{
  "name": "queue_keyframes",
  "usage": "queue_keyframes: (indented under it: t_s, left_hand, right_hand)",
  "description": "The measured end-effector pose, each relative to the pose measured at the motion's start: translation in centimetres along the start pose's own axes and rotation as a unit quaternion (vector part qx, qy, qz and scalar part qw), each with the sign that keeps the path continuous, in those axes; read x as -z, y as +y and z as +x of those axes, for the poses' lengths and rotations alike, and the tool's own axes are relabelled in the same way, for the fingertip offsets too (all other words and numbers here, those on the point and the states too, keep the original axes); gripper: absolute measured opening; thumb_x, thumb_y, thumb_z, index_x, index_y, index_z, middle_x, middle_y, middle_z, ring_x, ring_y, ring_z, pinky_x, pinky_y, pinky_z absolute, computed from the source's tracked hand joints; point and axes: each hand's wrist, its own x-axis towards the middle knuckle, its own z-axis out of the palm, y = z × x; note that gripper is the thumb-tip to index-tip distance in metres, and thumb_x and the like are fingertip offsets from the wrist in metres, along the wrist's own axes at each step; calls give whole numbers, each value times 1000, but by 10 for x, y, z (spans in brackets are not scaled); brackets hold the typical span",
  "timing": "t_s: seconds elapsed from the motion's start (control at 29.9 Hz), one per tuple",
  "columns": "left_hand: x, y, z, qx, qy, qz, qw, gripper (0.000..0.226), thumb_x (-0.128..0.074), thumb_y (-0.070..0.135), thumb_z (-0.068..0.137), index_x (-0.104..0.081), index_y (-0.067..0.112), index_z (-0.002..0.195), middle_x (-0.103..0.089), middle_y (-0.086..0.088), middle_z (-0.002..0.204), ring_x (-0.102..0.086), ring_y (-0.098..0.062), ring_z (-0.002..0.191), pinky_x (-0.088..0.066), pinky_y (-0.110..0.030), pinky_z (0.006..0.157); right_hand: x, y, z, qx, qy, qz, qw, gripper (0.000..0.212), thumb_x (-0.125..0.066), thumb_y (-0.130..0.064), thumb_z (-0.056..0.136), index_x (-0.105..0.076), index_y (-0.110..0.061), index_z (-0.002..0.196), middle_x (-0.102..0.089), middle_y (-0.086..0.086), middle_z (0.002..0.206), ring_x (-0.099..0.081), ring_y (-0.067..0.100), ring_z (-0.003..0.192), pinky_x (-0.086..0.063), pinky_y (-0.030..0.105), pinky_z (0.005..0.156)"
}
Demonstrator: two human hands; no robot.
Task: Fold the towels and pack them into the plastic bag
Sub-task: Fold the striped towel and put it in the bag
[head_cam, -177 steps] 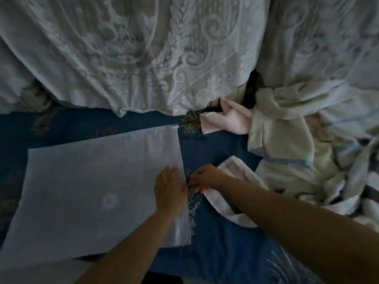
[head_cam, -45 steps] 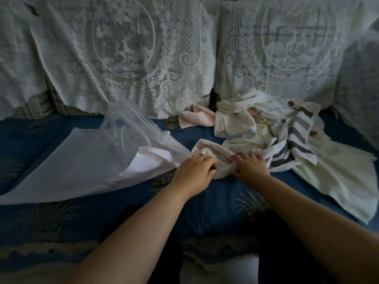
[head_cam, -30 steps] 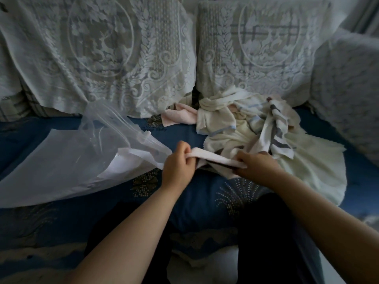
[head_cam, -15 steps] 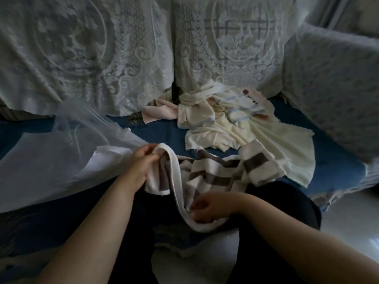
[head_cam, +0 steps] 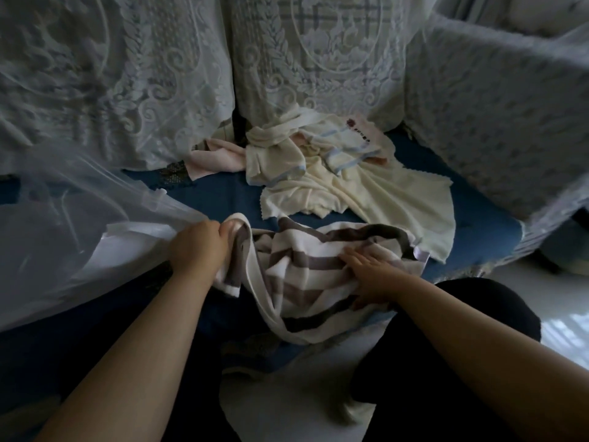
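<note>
A white towel with brown stripes (head_cam: 306, 269) lies rumpled on the blue sofa seat (head_cam: 220, 196) in front of me. My left hand (head_cam: 199, 247) grips its left edge, fingers curled round the cloth. My right hand (head_cam: 371, 275) lies on the towel's right part with fingers stretched out. A large clear plastic bag (head_cam: 70, 231) with its mouth open lies at the left, touching my left hand. A pile of cream towels (head_cam: 344, 183) and a pink towel (head_cam: 216, 154) lie behind.
Lace-covered back cushions (head_cam: 159, 74) stand behind the seat, and a lace-covered armrest (head_cam: 497, 116) closes the right side. My dark-trousered knees (head_cam: 462, 311) are at the seat's front edge. Pale floor (head_cam: 561, 301) shows at the right.
The striped towel has been pulled out of the pile toward me. My right hand has moved up from the towel's lower edge onto its right part and now lies flat on it.
</note>
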Motion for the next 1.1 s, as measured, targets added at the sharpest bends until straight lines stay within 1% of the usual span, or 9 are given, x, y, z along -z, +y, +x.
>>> queue_keyframes:
  t_s: [0.1, 0.2, 0.33, 0.5, 0.67, 0.8, 0.9, 0.97, 1.1]
  left_hand:
    - [-1, 1, -8, 0, 32, -105, 994, 41, -36, 39, 100, -65, 9, 95, -66, -17, 93, -57, -34, 83, -41, -36, 68]
    - [2, -2, -14, -32, 136, -155, 978, 34, -38, 32, 100, -64, 11, 105, -68, -18, 92, -62, -38, 83, -47, -40, 70]
    - [9, 3, -25, -213, 242, -173, 931, 30, -37, 23, 99, -57, 5, 112, -68, -20, 89, -64, -37, 72, -47, -38, 59]
    - [-12, 23, -33, -417, 139, -75, 895, 42, -42, 37, 91, -55, 12, 121, -66, -12, 112, -55, -26, 101, -47, -36, 80]
    - [-35, 26, -32, -249, 17, -138, 958, 23, -47, 22, 95, -63, 16, 110, -64, -8, 111, -60, -26, 101, -38, -26, 73]
    - [-35, 28, -32, -208, -69, -220, 951, 43, -40, 2, 93, -54, 18, 130, -52, 1, 137, -48, -17, 125, -37, -22, 95]
    - [-35, 34, -36, -212, -46, -221, 951, 46, -43, 3, 91, -51, 16, 134, -47, 1, 141, -47, -19, 125, -35, -23, 97]
    - [-36, 41, -44, -229, -26, -238, 944, 41, -51, 12, 92, -51, 15, 133, -49, 0, 136, -56, -19, 112, -41, -24, 92]
    - [-42, 55, -60, -298, -28, -207, 931, 58, -65, 36, 86, -47, 15, 137, -46, -4, 137, -48, -20, 121, -44, -32, 95]
  right_hand:
    - [-3, -1, 1, 13, 65, -35, 997, 76, -52, -32, 91, -7, -20, 152, -4, 2, 160, -8, 22, 148, -3, 35, 118]
    - [0, -4, 5, -48, 150, -72, 985, 51, -53, -23, 90, -38, -13, 137, -37, 9, 145, -34, 27, 136, -27, 41, 114]
    - [6, -6, 5, -105, 216, 27, 970, 31, -47, -19, 89, -55, -21, 119, -49, 8, 124, -44, 28, 117, -47, 37, 82]
    - [20, -30, 7, -14, 453, 139, 880, 37, -52, -17, 86, -54, -24, 122, -54, 10, 115, -55, 32, 98, -42, 32, 68]
    - [19, -35, 22, 21, 166, 324, 931, 76, -64, -27, 84, -18, -17, 145, -46, 7, 139, -49, 25, 124, -41, 27, 92]
    - [10, -37, 12, -13, 306, 150, 940, 54, -53, -45, 90, -41, -8, 127, -51, 9, 124, -50, 25, 117, -43, 34, 84]
    - [-11, -29, 6, -51, 200, 81, 975, 62, -46, -59, 88, -41, -15, 131, -55, 8, 124, -58, 28, 106, -48, 36, 70]
    - [-27, -31, 3, -59, 126, 54, 989, 67, -54, -52, 86, -32, -13, 136, -44, 12, 133, -48, 32, 120, -49, 41, 84]
    - [-30, -37, 12, -53, 193, 90, 976, 43, -49, -24, 90, -40, -16, 131, -41, 11, 136, -37, 31, 129, -45, 41, 93]
